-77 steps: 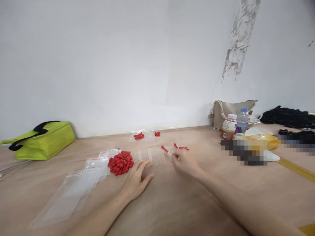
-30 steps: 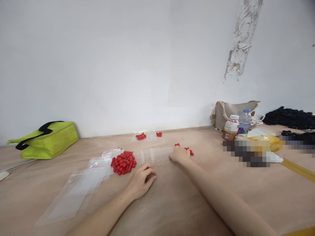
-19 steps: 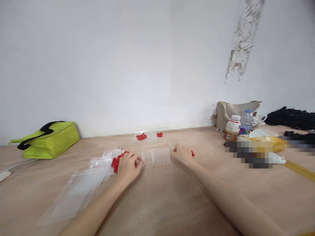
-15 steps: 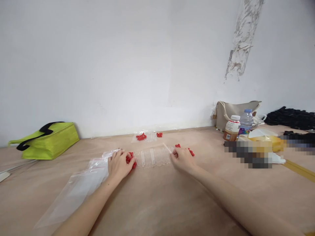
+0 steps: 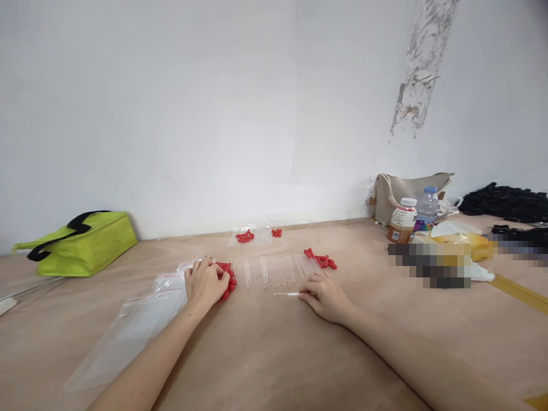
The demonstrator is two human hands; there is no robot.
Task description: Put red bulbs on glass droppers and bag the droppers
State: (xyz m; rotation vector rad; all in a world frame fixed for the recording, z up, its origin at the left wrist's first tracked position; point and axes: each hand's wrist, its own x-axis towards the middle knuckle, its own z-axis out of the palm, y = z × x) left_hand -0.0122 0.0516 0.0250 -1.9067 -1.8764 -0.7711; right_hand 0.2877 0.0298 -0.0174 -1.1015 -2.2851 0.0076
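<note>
A thin clear dropper tube (image 5: 286, 294) sticks out leftward from my right hand (image 5: 326, 295), pinched between thumb and fingers just above the table. Behind it, many similar clear tubes (image 5: 274, 271) lie side by side in a row. My left hand (image 5: 206, 284) rests with curled fingers at a pile of red rubber bulbs (image 5: 226, 278), left of the row. Its fingertips are partly hidden, so what they hold is unclear. More red rubber bulbs (image 5: 324, 261) lie at the row's right end, beyond my right hand.
Clear zip bags (image 5: 132, 319) lie by my left forearm. Farther back is a bag with red bulbs (image 5: 245, 236). A lime-green bag (image 5: 92, 245) stands left. To the right are a brown drink bottle (image 5: 402, 221), a clear bottle (image 5: 428, 208) and a beige bag (image 5: 381, 200).
My right hand has come nearer and slightly right from the row's right end; the tube it holds now lies nearly level, no longer slanting upward. My left hand stays at the red bulbs.
</note>
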